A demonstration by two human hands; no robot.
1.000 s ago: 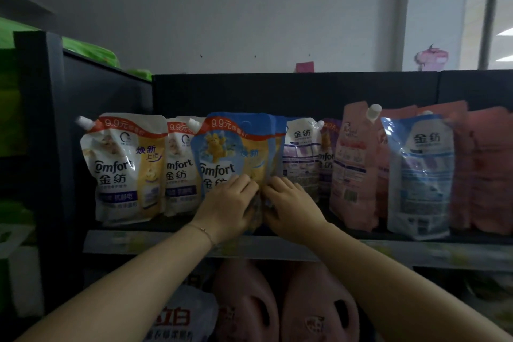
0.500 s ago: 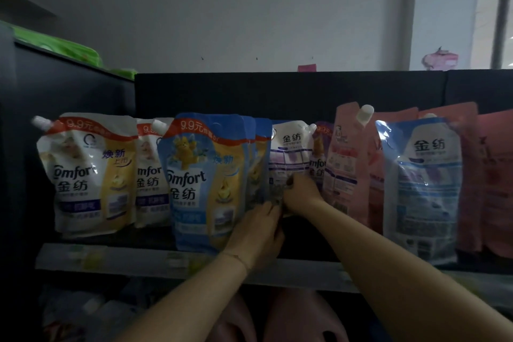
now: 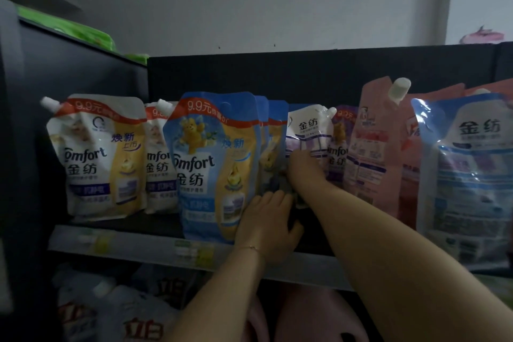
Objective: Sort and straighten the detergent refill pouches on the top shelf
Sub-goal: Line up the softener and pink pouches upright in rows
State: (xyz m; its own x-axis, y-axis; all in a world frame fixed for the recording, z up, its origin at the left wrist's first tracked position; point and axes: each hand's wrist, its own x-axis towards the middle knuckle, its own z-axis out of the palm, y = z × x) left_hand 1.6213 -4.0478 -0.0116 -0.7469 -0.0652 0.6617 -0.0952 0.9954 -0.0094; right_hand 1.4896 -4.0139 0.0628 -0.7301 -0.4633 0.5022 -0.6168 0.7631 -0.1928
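On the top shelf, my left hand laid its fingers fairly straight against the blue pouches' lower right edge. My right hand was on the white-purple pouch just beside them; whether its fingers pinched it I couldn't tell.

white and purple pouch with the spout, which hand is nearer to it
Right. The right hand touches the white and purple pouch at its lower part; the left hand is lower, by the blue pouches.

left hand, right hand: fingertips hidden among pouches | shelf labels: blurred, possibly prices
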